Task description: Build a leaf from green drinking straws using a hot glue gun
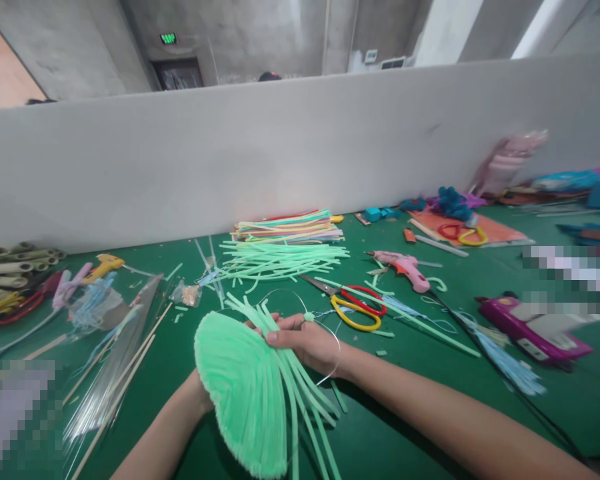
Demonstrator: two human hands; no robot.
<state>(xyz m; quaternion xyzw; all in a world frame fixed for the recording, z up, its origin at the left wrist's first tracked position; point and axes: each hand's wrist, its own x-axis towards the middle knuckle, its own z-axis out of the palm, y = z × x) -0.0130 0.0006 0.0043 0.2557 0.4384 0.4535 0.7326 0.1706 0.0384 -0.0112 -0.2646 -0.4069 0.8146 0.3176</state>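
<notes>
In the lower middle of the frame, my left hand (197,393) props up the green strip fan (240,387) from behind while my right hand (305,343) pinches its strips, so I should squeeze gently and keep them flat.

Fuzzy green pipe-cleaner fan (240,393); thin metal wire (330,347); matt green felt table (430,373).
</notes>
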